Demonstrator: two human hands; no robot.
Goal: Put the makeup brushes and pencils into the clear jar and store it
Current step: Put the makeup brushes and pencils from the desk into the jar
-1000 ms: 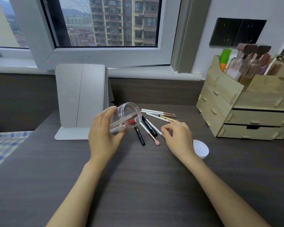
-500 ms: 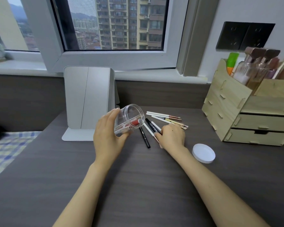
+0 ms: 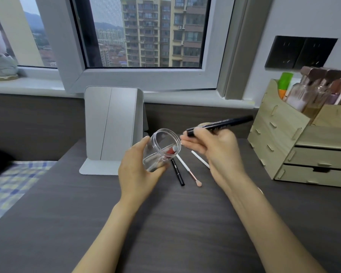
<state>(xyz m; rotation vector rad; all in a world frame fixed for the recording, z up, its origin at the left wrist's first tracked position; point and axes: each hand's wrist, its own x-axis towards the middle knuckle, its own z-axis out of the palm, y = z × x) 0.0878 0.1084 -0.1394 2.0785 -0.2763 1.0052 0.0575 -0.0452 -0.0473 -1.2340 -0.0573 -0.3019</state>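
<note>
My left hand (image 3: 138, 170) holds the clear jar (image 3: 161, 148) tilted, its mouth facing right; a red-tipped item lies inside. My right hand (image 3: 215, 150) grips a thick black pencil (image 3: 220, 123) lifted above the desk, its near end just right of the jar's mouth. On the dark desk below lie a thin black pencil (image 3: 178, 174), a white brush with a pink tip (image 3: 189, 170) and another white brush (image 3: 200, 159), partly hidden by my right hand.
A folded grey mirror (image 3: 110, 123) stands behind the jar. A wooden drawer organiser (image 3: 295, 146) with bottles sits at the right. A checked cloth (image 3: 10, 184) lies at the left edge. The window sill runs along the back.
My right hand has picked the thick black pencil off the desk and raised it toward the jar's mouth. The jar stays tilted in my left hand. The view has shifted, hiding the white lid.
</note>
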